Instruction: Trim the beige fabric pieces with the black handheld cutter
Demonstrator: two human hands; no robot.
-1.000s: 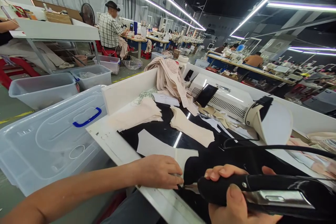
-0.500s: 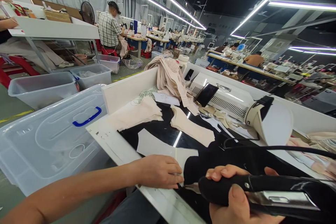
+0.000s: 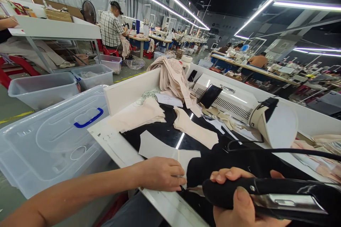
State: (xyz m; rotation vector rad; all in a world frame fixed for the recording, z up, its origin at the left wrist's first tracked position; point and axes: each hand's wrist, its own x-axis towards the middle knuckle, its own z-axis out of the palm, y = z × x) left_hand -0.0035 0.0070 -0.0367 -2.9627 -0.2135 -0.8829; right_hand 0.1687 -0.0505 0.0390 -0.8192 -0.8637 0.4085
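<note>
Almost nothing changed over the last second: left hand [image 3: 160, 173] still pressed flat, fingers extended, on the pale fabric piece [image 3: 162, 150] at the desk [image 3: 112, 142] edge; right hand [image 3: 239, 202] fingers still clamped round the black iron [image 3: 269, 197], nudged slightly rightward.

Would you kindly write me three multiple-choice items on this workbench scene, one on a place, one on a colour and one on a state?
1. Where does the left hand rest?
A. on the bin lid
B. on the pale fabric piece at the table's near edge
C. on the white machine

2. What colour is the handle on the clear bin lid?
A. red
B. green
C. blue

3. How is the black tool held?
A. gripped in the right hand
B. lying loose
C. hanging from a hook

Key: 1 B, fingers press the pale piece; 2 C, the handle is blue; 3 A, fingers wrap its black grip.
</note>
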